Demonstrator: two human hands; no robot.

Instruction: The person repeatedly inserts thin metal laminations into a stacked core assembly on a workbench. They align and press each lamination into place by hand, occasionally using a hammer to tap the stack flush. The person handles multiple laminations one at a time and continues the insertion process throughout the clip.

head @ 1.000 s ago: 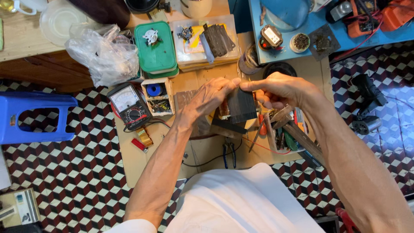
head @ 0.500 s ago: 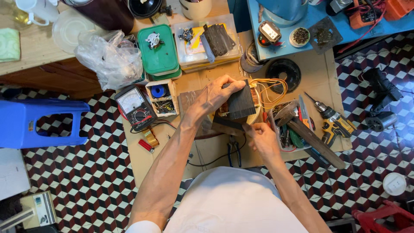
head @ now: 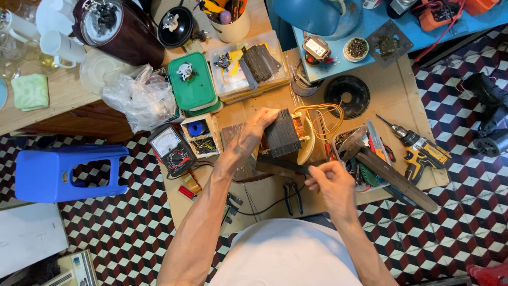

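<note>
1. Left hand (head: 253, 132) grips a dark laminated transformer core (head: 283, 133) at its left side, fingers over the top; core sits at centre of the low cardboard-topped table (head: 391, 98), copper winding showing on its right w/ yellow wires (head: 323, 116) looping off.
2. Right hand (head: 329, 182) pinched shut on the near end of a thin dark metal strip (head: 283, 165), which runs left just below the core.
3. White bowl (head: 307, 145) sits right under/behind the core; contents hidden.
4. Clear plastic box (head: 248, 69) behind: stack of dark metal plates, yellow bits, small parts.
5. Green lidded box (head: 191, 82) to its left, small white part on the lid.
6. Small open carton (head: 200, 136) beside left wrist: blue spool + tiny parts.
7. White cup (head: 231, 26) at top holds tool handles.
8. Round tin (head: 356, 48) on the blue surface: dark granular stuff, can't tell what.
9. Tray at right (head: 365, 159): hammer, screwdrivers, other hand tools; yellow drill (head: 420, 148) just beside.
10. Multimeter (head: 170, 148) left of carton; pliers (head: 292, 197) near right hand.
</note>
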